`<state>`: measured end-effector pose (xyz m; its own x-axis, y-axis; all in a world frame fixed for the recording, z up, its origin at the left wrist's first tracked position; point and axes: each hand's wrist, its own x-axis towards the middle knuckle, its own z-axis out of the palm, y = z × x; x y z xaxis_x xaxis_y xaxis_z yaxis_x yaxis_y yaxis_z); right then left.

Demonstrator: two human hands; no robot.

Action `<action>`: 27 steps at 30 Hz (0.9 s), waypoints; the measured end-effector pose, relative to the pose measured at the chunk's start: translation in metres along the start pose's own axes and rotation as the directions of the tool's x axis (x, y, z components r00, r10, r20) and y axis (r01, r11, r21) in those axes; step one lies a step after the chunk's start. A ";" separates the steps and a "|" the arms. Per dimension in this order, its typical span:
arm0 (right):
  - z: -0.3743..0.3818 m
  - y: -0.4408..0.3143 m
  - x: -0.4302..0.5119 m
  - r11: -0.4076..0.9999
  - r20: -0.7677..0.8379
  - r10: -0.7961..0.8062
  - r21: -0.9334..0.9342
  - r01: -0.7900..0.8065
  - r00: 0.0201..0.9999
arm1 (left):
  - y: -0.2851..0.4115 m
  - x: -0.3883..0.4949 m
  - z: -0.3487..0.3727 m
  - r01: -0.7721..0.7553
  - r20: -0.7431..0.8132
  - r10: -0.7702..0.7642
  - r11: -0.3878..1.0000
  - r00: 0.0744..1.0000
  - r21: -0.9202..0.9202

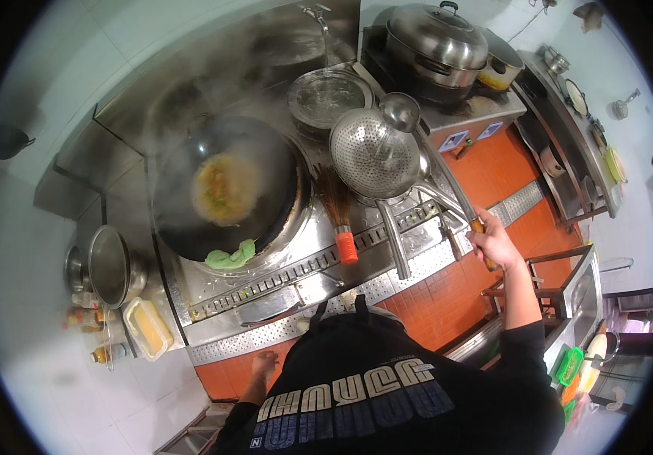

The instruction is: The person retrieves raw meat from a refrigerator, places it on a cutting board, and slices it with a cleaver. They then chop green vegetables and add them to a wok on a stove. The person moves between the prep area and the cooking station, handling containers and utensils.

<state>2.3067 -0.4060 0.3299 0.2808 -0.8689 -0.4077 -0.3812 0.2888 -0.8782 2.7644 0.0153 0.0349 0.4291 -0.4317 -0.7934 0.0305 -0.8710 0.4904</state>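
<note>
My right hand (494,242) grips the wooden handle of a long metal ladle (399,112), whose bowl is beside the rim of a perforated metal strainer (375,153). At my left side, my left hand (265,364) hangs near my torso; whether its fingers are closed is hard to tell. A large black wok (272,210) on the range holds steaming, yellow-brown food in liquid (225,190). A green cloth (231,255) lies on the wok's near rim. Between wok and strainer rests a bamboo wok brush (346,244) with a red handle end.
Water runs from a tap (319,20) into a round metal basin (331,99). A lidded steel pot (437,42) stands at the back right. To the left are a steel pot (109,267), a plastic tub (148,330) and bottles. A metal-framed table (582,290) is at right.
</note>
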 end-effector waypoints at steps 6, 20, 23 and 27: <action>0.009 0.045 0.004 0.995 -0.045 0.017 -0.096 -0.021 0.999 | 0.000 0.003 -0.004 -0.023 0.020 0.020 0.990 1.000 0.138; -0.006 0.054 -0.084 0.928 0.298 0.142 0.291 -0.231 0.944 | 0.008 0.002 0.000 0.032 0.030 -0.034 0.997 0.999 0.068; 0.011 0.058 -0.060 0.990 0.149 0.114 0.070 -0.125 0.982 | 0.003 0.012 -0.001 0.059 0.037 -0.061 0.996 0.997 0.060; 0.048 0.071 -0.020 0.989 -0.001 0.111 -0.093 -0.111 0.994 | -0.011 0.034 -0.001 0.026 0.120 -0.019 0.998 0.993 -0.059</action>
<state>2.3160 -0.3489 0.2635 0.2356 -0.8317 -0.5027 -0.4902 0.3450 -0.8004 2.7797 0.0110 0.0031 0.3168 -0.4402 -0.8402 0.0952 -0.8666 0.4899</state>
